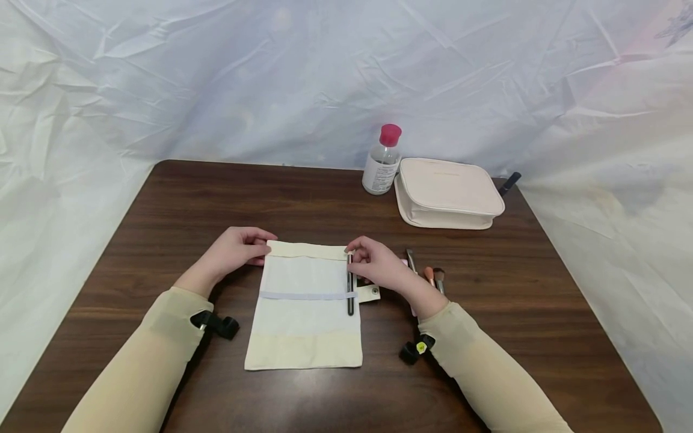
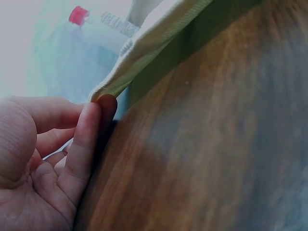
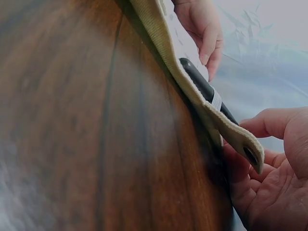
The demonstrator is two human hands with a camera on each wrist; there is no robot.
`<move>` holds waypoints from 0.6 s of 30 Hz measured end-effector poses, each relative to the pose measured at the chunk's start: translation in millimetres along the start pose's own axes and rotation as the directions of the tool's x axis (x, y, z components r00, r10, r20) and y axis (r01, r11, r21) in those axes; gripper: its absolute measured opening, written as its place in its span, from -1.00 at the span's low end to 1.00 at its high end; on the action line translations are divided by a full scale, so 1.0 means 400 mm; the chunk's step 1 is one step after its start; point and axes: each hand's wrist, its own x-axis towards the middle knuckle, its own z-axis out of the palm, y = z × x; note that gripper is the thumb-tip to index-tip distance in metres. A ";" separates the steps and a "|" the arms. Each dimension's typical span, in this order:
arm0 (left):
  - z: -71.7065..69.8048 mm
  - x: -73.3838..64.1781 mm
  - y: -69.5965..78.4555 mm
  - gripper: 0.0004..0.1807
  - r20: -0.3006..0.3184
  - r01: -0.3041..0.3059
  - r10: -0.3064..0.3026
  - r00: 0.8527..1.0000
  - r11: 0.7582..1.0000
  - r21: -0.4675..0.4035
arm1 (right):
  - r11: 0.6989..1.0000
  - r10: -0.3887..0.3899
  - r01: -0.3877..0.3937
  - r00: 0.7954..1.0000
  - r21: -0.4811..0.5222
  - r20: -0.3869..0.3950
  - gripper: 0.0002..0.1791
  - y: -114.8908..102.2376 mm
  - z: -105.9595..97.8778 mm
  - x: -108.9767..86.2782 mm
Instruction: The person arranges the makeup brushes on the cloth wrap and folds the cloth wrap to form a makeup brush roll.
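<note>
Beige sleeves [image 1: 138, 367] — black wrist cameras [image 1: 218, 325]

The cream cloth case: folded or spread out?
Spread out: the cloth case shows its white inside, crossed by a pale band over a dark stick.

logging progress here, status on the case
Left hand pinches fabric case. Right hand grips its far right corner. Dark stick under elastic band. Loose brushes to right.

bottle label [image 1: 379, 175]: print too small to read | pale case lid [image 1: 450, 187]: faint lettering, illegible
</note>
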 end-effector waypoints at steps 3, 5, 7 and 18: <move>0.000 -0.001 -0.001 -0.63 -0.001 0.001 -0.001 1.000 1.000 -0.001 | 1.000 0.009 -0.009 1.000 -0.014 -0.009 -0.68 0.000 0.000 0.004; 0.000 -0.001 -0.002 -0.63 -0.003 0.002 -0.002 1.000 1.000 -0.001 | 1.000 0.015 -0.016 1.000 -0.021 -0.018 -0.70 -0.001 0.000 0.007; 0.000 -0.002 -0.002 -0.63 -0.007 0.005 -0.005 1.000 1.000 -0.005 | 1.000 0.018 -0.019 1.000 -0.023 -0.025 -0.71 -0.003 -0.001 0.009; 0.004 0.000 0.001 -0.64 -0.012 0.010 -0.010 1.000 1.000 -0.019 | 0.999 0.047 -0.047 0.997 -0.003 -0.053 -0.69 0.000 -0.005 0.011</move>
